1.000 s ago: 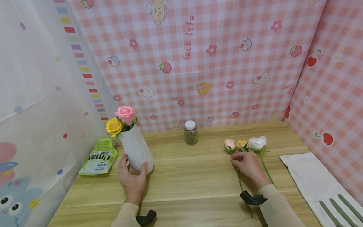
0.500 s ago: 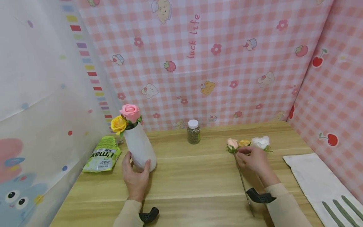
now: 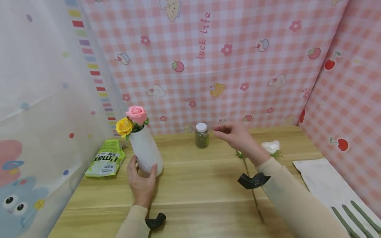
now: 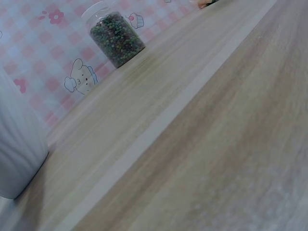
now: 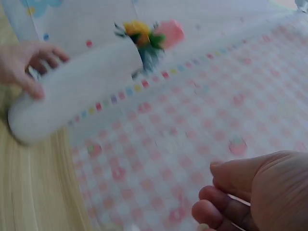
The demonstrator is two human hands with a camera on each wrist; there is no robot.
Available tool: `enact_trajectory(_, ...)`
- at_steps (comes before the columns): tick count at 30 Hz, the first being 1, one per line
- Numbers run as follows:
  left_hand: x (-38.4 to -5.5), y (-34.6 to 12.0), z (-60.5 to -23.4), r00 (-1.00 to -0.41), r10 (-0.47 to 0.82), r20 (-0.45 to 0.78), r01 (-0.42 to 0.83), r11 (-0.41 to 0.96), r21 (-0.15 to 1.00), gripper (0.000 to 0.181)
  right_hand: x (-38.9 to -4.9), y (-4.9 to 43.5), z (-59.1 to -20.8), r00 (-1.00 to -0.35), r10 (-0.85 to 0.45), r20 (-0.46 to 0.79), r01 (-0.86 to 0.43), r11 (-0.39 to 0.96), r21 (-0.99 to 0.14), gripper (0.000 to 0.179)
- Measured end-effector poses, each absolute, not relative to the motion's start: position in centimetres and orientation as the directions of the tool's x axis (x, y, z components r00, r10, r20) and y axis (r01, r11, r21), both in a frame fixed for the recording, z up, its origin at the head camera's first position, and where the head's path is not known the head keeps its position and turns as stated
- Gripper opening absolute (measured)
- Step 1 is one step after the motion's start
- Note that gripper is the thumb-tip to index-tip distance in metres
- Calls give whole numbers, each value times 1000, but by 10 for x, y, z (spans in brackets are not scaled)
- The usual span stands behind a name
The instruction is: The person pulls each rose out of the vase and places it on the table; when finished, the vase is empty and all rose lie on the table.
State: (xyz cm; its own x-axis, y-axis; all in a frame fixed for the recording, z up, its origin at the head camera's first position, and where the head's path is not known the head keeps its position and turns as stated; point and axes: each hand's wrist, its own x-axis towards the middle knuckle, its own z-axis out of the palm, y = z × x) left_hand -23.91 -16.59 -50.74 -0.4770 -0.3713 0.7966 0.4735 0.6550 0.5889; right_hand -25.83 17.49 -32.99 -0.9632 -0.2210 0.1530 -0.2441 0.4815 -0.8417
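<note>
My left hand (image 3: pixel 141 185) grips the lower part of a white vase (image 3: pixel 145 150), which leans to the left. A pink rose (image 3: pixel 137 114) and a yellow rose (image 3: pixel 124 127) stand in its mouth. My right hand (image 3: pixel 238 140) hovers just right of a jar (image 3: pixel 202 136) with a white lid, its fingers loosely bent. Nothing shows between its thumb and fingers (image 5: pixel 228 207) in the right wrist view. Under that forearm lies a flower stem (image 3: pixel 254 198) with green leaves at its top; its bloom is hidden behind the hand. A white rose (image 3: pixel 271 147) lies beside the wrist.
At the left lies a green snack bag (image 3: pixel 106 158). A white cloth with green stripes (image 3: pixel 318 175) covers the table's right side. Pink checked fabric (image 3: pixel 178 89) rises along the back edge of the wooden table (image 3: pixel 190 198).
My right hand has left the lying flowers and swung left and away from me, close to the jar. The stem stays where it lay. My left hand still grips the vase.
</note>
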Motion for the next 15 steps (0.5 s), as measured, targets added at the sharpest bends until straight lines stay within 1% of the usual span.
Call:
enact_trajectory(4, -240, -167, -506, -473, -365, 802, 481, 656, 582, 79, -262, 125, -309, -939, -305, 158, -272, 377, -885, 23)
enact_trajectory(7, -240, -167, -506, -473, -362, 803, 480, 658, 580, 78, -264, 91, -302, -914, -364, 181, -302, 308, -902, 21)
enact_trajectory(10, -238, -167, -507, -469, -363, 805, 479, 661, 577, 78, -266, 58, -300, -896, -392, 209, -331, 275, -902, 20)
enact_trajectory(15, -237, -168, -506, -471, -353, 808, 479, 667, 570, 80, -270, 14, -299, -882, -400, 249, -366, 250, -896, 22)
